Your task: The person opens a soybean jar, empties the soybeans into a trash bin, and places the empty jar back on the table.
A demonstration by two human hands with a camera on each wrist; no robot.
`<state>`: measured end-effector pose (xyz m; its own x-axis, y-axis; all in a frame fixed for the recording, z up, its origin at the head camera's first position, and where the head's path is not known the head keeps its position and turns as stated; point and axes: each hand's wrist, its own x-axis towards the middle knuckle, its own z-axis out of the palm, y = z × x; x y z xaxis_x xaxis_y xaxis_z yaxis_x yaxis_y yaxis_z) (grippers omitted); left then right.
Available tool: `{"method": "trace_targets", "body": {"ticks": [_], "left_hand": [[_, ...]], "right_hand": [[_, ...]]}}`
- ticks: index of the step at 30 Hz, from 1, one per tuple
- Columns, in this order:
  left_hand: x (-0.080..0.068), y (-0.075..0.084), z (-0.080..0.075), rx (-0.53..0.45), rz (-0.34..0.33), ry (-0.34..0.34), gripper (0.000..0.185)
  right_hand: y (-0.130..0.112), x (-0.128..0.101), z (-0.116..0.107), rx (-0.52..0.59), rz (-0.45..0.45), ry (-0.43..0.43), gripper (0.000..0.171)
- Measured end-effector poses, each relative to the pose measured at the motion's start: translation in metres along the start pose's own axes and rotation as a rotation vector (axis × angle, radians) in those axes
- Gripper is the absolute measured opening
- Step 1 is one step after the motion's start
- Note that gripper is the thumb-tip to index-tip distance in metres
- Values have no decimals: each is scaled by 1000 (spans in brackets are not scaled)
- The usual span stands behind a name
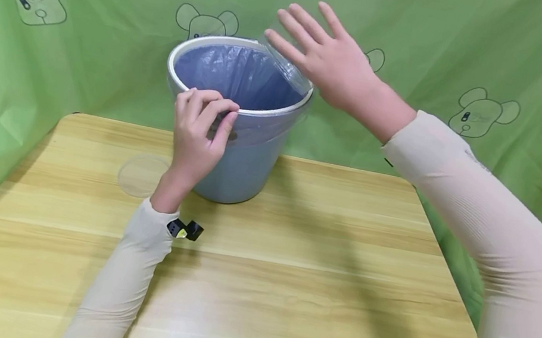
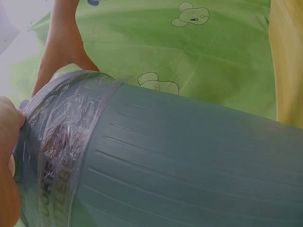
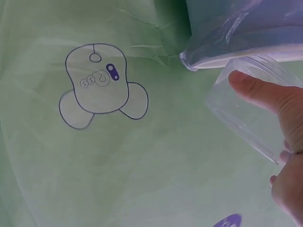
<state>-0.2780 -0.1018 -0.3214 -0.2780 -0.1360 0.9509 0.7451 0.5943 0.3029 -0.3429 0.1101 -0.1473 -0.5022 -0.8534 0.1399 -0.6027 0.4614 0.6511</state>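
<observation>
A blue-grey bin (image 1: 243,170) (image 2: 189,165) stands at the back of a wooden table (image 1: 282,292). A thin plastic liner (image 1: 244,76) (image 2: 61,132) is folded over its rim. My left hand (image 1: 203,121) (image 2: 9,142) pinches the liner at the near rim with curled fingers. My right hand (image 1: 323,57) hovers over the far right rim, fingers straight and spread. A clear plastic container (image 1: 293,73) (image 3: 246,118) is under its palm, tipped toward the bin. In the right wrist view the thumb (image 3: 260,92) presses on the container's wall.
A clear round lid (image 1: 141,175) lies on the table left of the bin. Green cloth (image 1: 486,62) printed with cartoon bears encloses the table on three sides. A small black device (image 1: 186,229) is strapped at my left wrist.
</observation>
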Motion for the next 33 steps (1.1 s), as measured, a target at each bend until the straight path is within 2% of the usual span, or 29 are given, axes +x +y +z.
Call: {"method": "trace_targets", "body": {"ticks": [5,9,13,17,21,26,33], "left_hand": [[1,1,0,-11,0,-2,15],[0,0,-2,-14,-2,-2,15],[0,-2,-3,-7,-2,-4,15],[1,-4,-5,-5,-3,-3,15],[-1,-4,-4,-6,-4,-4,14],[-1,-5,-4,-3,0,-4,14],[0,-5,-4,6,13,-1,14]], "right_hand": [[6,-12,4,154,140,102,105],[10,-22,10,294,266,208,121],[13,-33,17,465,395,350,129],[9,-45,25,721,537,459,132],[-4,-60,28,1003,663,514,135],[-23,-75,21,1178,677,557,130],[-35,-93,30,1297,627,671,124]]}}
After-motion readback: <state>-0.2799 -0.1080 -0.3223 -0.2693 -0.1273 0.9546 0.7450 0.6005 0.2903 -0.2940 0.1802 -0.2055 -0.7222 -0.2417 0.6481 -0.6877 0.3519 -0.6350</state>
